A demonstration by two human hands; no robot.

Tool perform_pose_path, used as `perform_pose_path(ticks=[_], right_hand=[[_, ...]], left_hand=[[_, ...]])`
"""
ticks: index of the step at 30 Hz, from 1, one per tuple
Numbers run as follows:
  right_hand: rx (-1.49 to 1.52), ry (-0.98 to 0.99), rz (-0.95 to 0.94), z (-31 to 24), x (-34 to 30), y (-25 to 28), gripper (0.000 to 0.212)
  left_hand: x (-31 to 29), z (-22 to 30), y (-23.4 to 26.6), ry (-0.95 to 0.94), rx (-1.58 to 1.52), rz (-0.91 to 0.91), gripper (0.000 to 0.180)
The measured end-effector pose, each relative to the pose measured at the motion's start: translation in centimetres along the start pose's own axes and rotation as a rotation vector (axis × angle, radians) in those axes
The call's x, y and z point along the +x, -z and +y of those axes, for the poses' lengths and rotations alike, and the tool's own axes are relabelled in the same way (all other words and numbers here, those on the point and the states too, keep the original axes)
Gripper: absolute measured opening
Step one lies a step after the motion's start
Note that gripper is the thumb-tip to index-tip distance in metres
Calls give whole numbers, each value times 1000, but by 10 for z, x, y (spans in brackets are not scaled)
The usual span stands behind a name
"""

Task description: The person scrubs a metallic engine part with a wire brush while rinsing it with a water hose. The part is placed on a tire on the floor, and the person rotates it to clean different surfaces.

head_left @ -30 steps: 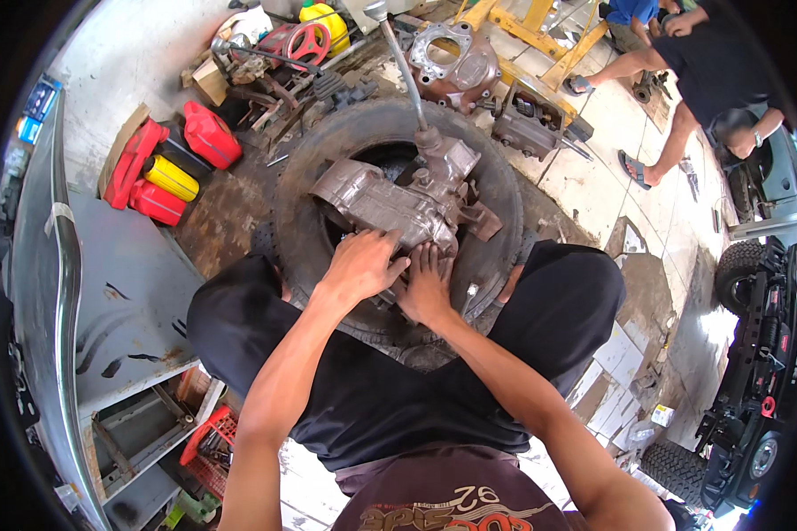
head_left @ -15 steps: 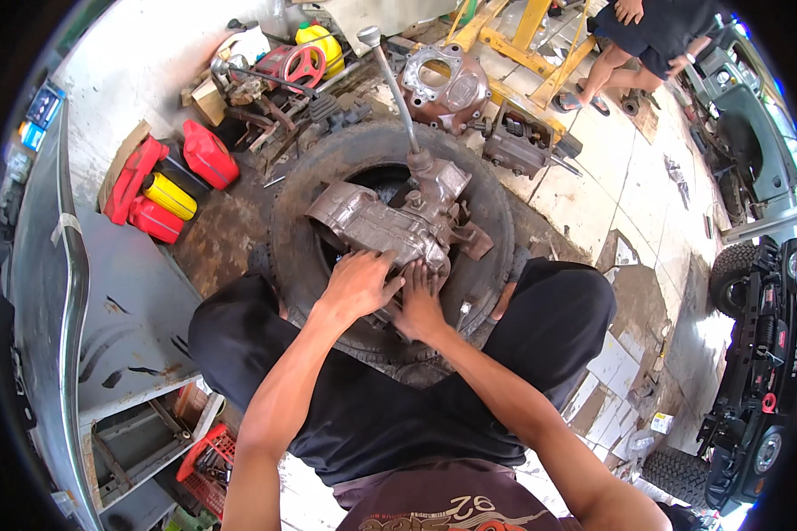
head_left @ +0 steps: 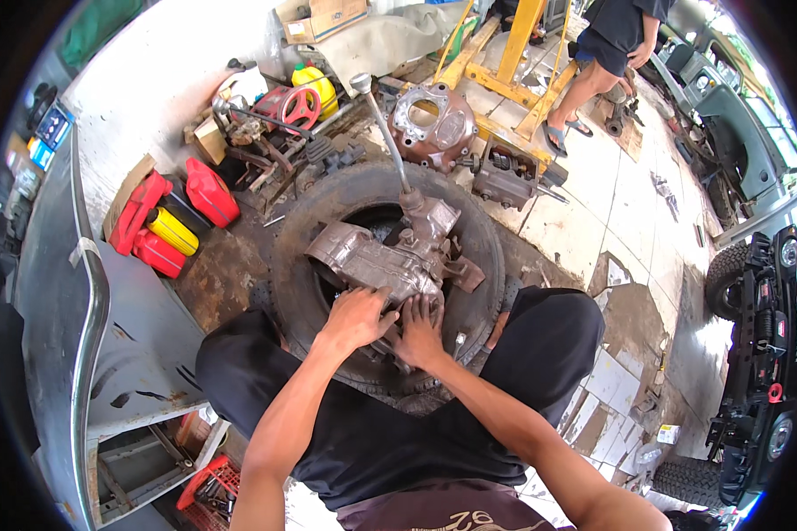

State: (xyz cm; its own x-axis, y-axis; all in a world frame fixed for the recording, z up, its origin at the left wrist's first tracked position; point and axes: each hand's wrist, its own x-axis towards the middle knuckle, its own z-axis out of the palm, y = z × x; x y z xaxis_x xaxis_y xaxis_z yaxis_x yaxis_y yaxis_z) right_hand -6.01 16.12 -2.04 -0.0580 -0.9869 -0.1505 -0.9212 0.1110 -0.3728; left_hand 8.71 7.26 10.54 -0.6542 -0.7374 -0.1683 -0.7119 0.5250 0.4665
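Since the earlier frames the head has tilted, so the scene sits lower and nearer in view, while both hands have stayed pressed to the near end of the gearbox (head_left: 390,257). That grey metal casing lies across the hole of a worn tyre (head_left: 314,292) on the floor, directly ahead of the hands, between the person's spread knees. Its long axis runs from the left, slightly farther end toward the right, and a long lever with a round knob (head_left: 383,124) rises from its far side, away from the hands. The left hand (head_left: 356,317) is curled over the lower edge of the casing, fingers bent as if gripping it; the right hand (head_left: 419,329) lies flatter just beside it, fingers spread on the metal. Both are about equally near. What the fingertips hold or turn is hidden beneath the hands, so I cannot tell whether a bolt or tool is there. Red and yellow jerrycans (head_left: 173,226) stand well off to the left.
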Motion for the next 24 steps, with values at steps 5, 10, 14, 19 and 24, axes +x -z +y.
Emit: perform_pose_path(ticks=[5,10,14,19,24], right_hand=[[7,-75,-12,4,5,5,87],[-20,-28,-50,3,-9,-2,83],[101,-171,8,5,10,13,78],[29,-26,26,5,-8,-2,83],[39,-72,88,11,1,4,82]], left_hand=[[3,-8,-11,-32,29,17,49],[-1,-13,-20,-68,37,23,41],[-4,-13,-17,-42,36,-5,42],[-4,-14,-20,-30,33,-15,46],[-3,-11,-17,5,38,-124,57]])
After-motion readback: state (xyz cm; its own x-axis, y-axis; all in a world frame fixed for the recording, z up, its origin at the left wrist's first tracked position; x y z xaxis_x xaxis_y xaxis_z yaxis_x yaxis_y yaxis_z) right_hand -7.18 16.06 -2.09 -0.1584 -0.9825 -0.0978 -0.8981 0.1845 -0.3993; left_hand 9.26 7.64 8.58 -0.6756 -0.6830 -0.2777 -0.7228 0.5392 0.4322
